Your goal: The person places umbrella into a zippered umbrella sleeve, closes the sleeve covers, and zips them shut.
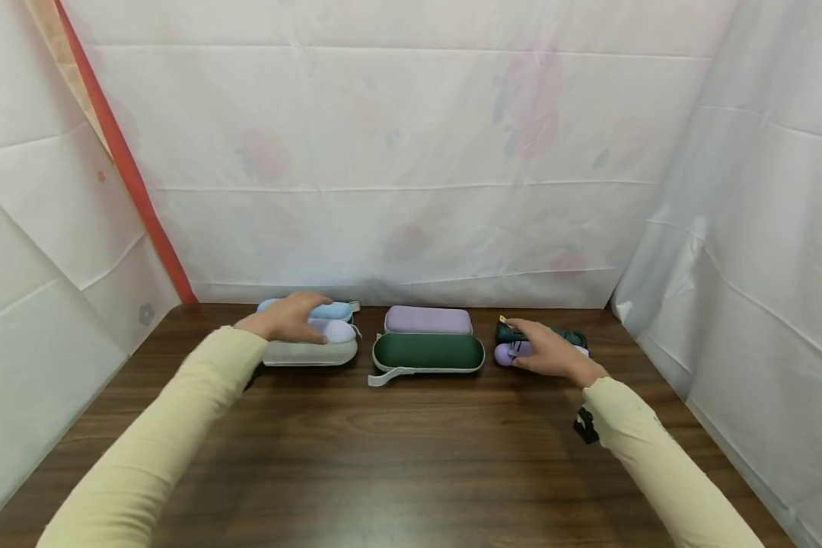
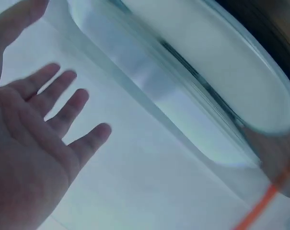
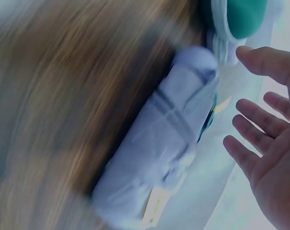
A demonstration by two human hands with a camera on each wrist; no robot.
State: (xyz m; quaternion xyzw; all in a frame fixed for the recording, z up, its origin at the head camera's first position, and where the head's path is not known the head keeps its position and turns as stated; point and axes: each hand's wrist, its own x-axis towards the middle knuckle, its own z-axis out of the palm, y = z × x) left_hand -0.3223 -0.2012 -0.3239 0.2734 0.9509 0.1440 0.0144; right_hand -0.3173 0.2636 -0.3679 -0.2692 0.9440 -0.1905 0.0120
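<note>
At the left, my left hand (image 1: 289, 317) hovers over a group of zipped cases with its fingers spread. Beneath it lie a whitish grey case (image 1: 308, 353), a pale lavender rounded case (image 1: 337, 331) and, farthest back, a light blue case (image 1: 332, 311). The left wrist view shows the whitish case (image 2: 216, 62) beside the spread, empty fingers. On the right, my right hand (image 1: 553, 352) is over a lavender folded umbrella (image 1: 505, 355) and a dark green folded umbrella (image 1: 572, 337). In the right wrist view the lavender umbrella (image 3: 149, 143) lies apart from the extended fingers.
Between the hands, a dark green case (image 1: 428, 352) with a pale wrist strap (image 1: 387, 376) lies before a lavender case (image 1: 428, 320). All rest near the back edge of a brown wooden table (image 1: 397, 441). White patterned sheets (image 1: 411, 152) hang behind and at both sides.
</note>
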